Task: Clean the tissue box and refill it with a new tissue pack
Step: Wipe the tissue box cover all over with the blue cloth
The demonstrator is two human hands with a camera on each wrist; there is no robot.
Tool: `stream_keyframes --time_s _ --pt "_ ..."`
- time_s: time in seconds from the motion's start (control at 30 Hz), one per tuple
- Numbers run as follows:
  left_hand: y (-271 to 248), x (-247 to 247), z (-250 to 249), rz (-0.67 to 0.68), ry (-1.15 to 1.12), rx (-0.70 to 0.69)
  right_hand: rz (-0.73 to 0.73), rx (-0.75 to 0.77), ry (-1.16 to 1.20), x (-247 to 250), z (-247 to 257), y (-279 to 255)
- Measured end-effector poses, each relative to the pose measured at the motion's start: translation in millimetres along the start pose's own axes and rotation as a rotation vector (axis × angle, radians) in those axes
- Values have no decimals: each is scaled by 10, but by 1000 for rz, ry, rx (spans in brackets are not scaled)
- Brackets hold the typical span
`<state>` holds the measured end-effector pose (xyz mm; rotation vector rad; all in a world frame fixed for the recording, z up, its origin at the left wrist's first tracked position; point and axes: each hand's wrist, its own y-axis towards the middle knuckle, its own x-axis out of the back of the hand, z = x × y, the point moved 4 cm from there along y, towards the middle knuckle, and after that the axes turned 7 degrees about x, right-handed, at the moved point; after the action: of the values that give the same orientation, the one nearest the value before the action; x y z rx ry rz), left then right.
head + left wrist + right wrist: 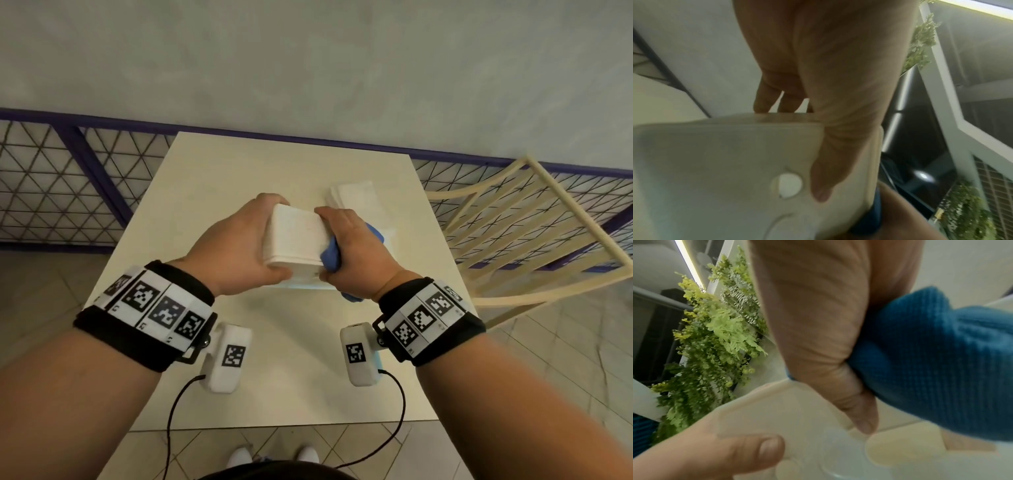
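Note:
A white plastic tissue box (295,242) is held up above the cream table (294,359), between both hands. My left hand (239,240) grips its left side, fingers over the far edge and thumb on the near face (821,178). My right hand (352,240) holds a bunched blue cloth (330,255) against the box's right side. In the right wrist view the cloth (931,366) fills the palm and the thumb (861,415) touches the box (797,415). A white tissue pack (356,197) lies on the table behind the hands.
A cream slatted chair (520,233) stands at the table's right. A purple-framed mesh railing (61,185) runs behind the table along the wall. Green hanging plants (715,340) show in the wrist views.

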<state>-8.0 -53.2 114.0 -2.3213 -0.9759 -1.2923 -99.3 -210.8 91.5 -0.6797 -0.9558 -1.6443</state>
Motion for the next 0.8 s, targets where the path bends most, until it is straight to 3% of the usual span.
stream_keyframes --time_s 0.07,0.13,0.2,0.27,0.37,0.47,0.57,0.63,0.7,0.8 --pt "-5 11 119 -5 -79 44 -58 -47 92 48 -45 -19" --pt "-14 39 239 -22 -163 80 -97 -136 -4 89 -134 -34" --pt "-22 50 321 -52 -198 86 -5 -250 -199 71 -214 -51" --pt "-23 22 350 -60 -196 77 98 -282 -225 3 -165 -48" --pt "14 -108 300 -33 -219 67 91 -117 -57 -139 215 24" --pt "21 -238 237 22 -319 61 174 86 -45 -341 645 75" --pt "-32 -279 329 0 -414 89 205 202 -86 -339 594 42" --pt "-83 -280 441 -32 -433 120 185 164 -73 -222 308 -47" --pt "-118 -273 515 -34 -432 141 130 27 -46 -101 24 -122" --pt "-122 -281 514 -27 -434 141 50 -78 2 -73 -1 -99"
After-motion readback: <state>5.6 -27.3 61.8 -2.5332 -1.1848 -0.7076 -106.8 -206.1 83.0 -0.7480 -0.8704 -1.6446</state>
